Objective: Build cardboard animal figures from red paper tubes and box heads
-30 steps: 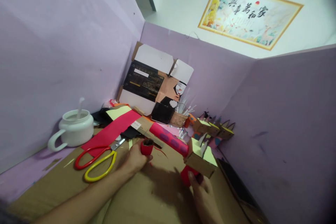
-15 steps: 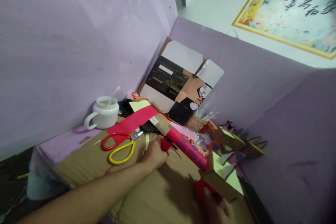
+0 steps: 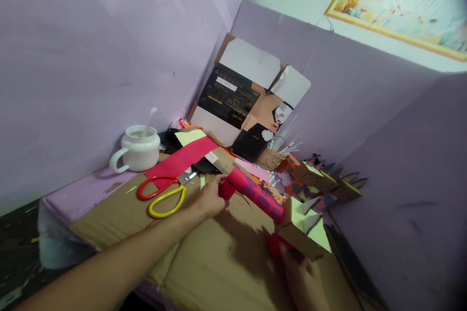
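A cardboard craft piece has a long red body with purple spots (image 3: 257, 194) and a brown cardboard end topped by pale yellow, jagged paper (image 3: 316, 228). My left hand (image 3: 210, 198) pinches a short red part (image 3: 226, 189) at its far left end. Near the right end, my right hand (image 3: 301, 272) has its thumb against another red part (image 3: 275, 244); its other fingers are mostly hidden beneath the cardboard. Left of my left hand lie scissors (image 3: 166, 203) with one red and one yellow handle loop. Their blades reach toward a red paper strip (image 3: 182, 158).
A white mug (image 3: 140, 150) with a stick in it stands at the left. Behind, an unfolded printed box (image 3: 237, 99) leans against the wall. A basket (image 3: 270, 159) of white sticks and several spiky cardboard crafts (image 3: 315, 177) line the back. Brown cardboard (image 3: 204, 257) covers the table.
The view has tilted, so the scene sits slightly higher and further left. Both hands stay on the craft piece, which appears to have turned little.
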{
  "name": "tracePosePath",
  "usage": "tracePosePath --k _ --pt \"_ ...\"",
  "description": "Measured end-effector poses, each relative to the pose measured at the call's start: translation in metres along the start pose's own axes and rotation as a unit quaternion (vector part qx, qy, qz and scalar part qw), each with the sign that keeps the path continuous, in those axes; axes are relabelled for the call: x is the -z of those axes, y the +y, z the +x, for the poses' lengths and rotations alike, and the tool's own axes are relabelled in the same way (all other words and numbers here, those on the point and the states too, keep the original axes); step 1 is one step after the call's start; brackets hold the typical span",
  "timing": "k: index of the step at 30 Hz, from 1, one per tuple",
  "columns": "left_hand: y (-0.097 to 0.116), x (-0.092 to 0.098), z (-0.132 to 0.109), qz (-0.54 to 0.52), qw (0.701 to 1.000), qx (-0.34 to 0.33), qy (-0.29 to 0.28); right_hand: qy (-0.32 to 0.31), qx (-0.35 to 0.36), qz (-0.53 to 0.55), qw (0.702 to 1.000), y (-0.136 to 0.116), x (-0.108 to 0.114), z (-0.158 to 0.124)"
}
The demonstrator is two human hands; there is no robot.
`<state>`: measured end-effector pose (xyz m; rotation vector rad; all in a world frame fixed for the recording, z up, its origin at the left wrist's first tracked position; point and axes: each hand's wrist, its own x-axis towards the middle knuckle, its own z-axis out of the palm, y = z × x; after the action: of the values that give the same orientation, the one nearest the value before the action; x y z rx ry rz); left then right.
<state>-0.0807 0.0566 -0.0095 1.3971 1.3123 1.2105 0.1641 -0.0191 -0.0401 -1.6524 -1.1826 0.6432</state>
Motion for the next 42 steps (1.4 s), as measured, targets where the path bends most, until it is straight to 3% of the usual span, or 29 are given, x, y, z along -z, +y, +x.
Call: tracePosePath --k 5,9,12,16,28,38,42 --pt "-0.002 0.003 0.012 -0.082 0.995 0.017 -0.059 0.002 0.008 0.087 0.996 -0.014 -0.002 0.0" --pt "0.007 0.009 0.01 -0.148 0.982 0.05 -0.103 -0.022 0.028 0.305 0.952 -0.028 -0.007 0.0" --pt "0.014 0.016 0.006 -0.238 0.954 0.082 -0.164 -0.016 0.031 0.378 0.925 -0.033 -0.007 0.0" --pt "0.016 0.02 0.005 -0.332 0.913 0.103 -0.211 -0.018 0.037 0.403 0.914 -0.033 -0.005 -0.001" --pt "0.017 0.021 0.004 -0.419 0.881 0.116 -0.187 -0.011 0.034 0.448 0.893 -0.034 -0.003 0.0" --pt "0.029 0.022 0.003 -0.465 0.864 0.141 -0.134 0.004 0.032 0.455 0.89 -0.035 -0.003 0.0" --pt "0.025 0.024 0.005 -0.494 0.833 0.189 -0.162 0.006 0.026 0.453 0.891 -0.036 -0.003 -0.001"
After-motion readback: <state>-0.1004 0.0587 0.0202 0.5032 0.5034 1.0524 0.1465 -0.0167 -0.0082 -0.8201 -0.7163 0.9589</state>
